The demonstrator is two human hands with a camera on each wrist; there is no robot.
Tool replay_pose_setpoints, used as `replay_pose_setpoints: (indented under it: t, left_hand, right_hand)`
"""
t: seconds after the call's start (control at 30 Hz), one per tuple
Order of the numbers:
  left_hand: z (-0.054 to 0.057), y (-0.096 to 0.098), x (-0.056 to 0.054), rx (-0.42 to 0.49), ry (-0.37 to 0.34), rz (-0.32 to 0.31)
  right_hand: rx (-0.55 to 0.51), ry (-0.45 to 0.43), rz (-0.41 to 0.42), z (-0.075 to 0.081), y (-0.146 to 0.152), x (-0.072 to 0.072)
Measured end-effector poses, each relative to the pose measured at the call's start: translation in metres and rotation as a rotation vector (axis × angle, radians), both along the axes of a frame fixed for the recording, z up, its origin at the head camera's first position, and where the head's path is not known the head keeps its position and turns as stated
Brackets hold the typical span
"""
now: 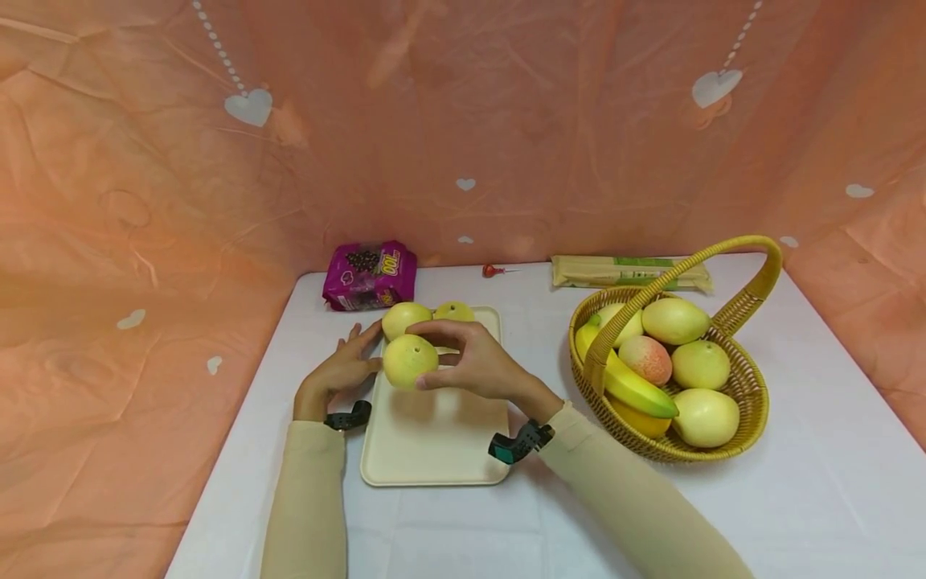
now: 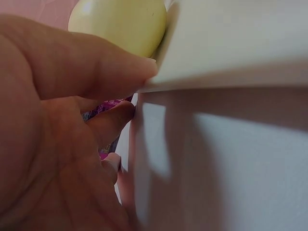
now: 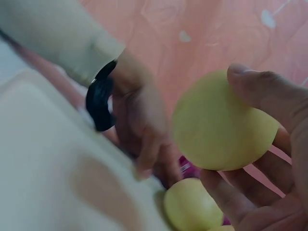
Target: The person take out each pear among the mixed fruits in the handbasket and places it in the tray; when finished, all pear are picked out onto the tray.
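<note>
My right hand (image 1: 477,358) holds a round yellow-green pear (image 1: 407,362) above the cream tray (image 1: 434,450), thumb on the near side and fingers on the far side. In the right wrist view, the same pear (image 3: 219,125) sits between thumb and fingers. Two similar fruits, a left one (image 1: 400,320) and a right one (image 1: 454,311), lie at the tray's back end. My left hand (image 1: 343,371) rests at the tray's left edge, its fingers reaching toward the left fruit. Up close in the left wrist view, the thumb (image 2: 110,72) touches the tray rim (image 2: 202,87).
A wicker basket (image 1: 755,418) with a tall handle stands right of the tray, holding a banana (image 1: 637,382), a peach (image 1: 646,359) and several other fruits. Along the back lie a purple packet (image 1: 371,276), a small red-handled pointed tool (image 1: 493,271) and a long beige package (image 1: 579,272).
</note>
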State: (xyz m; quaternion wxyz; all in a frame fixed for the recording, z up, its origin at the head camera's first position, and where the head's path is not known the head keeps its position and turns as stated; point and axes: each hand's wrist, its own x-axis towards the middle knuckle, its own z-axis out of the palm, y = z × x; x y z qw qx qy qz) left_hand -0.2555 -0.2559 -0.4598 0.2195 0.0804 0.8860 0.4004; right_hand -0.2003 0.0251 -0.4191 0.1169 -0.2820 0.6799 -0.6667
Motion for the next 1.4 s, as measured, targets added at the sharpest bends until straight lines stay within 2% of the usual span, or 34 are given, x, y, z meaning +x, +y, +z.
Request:
replay_pose_setpoints:
  t: [0.3,0.73,0.93,1.17,1.4]
  left_hand:
    - [0.001,0.000,0.001,0.016,0.018,-0.017]
    - [0.002,0.000,0.002,0.021,0.007,-0.013]
    - [0.005,0.000,0.003,0.012,0.020,-0.020]
    - [0.004,0.001,0.003,0.012,0.031,-0.025]
    - [0.003,0.001,0.002,0.020,0.031,-0.027]
  right_hand:
    - [0.068,-0.035,-0.012,-0.030,-0.016,-0.018]
    - [0.182,0.039,-0.091,-0.046,-0.032,-0.028]
    - [0.207,0.040,-0.107,-0.049,-0.037,-0.029]
    - [0.265,0.100,-0.115,-0.050,-0.039,-0.028]
    - [0.285,0.138,-0.150,-0.040,-0.030,-0.018]
